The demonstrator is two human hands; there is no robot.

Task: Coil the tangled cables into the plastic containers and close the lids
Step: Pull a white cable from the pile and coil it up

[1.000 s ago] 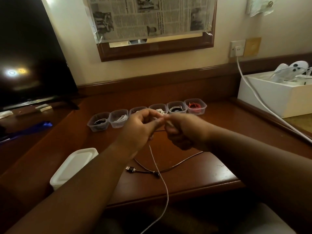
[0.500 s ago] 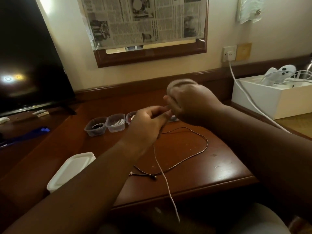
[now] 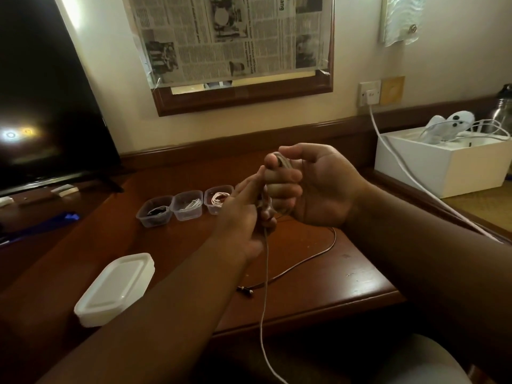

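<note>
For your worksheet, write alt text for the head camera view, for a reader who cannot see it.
A person's right hand holds a pale cable wound round its fingers while the left hand pinches the strand below; it trails off the wooden desk. Behind stand open plastic containers holding cables; stacked lids lie left.

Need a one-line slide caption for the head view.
Right hand winds a pale cable round its fingers, left hand feeding it, above open plastic containers and stacked lids.

White cable [image 3: 265, 273] hangs off the desk edge — three open containers [image 3: 186, 205] already hold coils.
</note>
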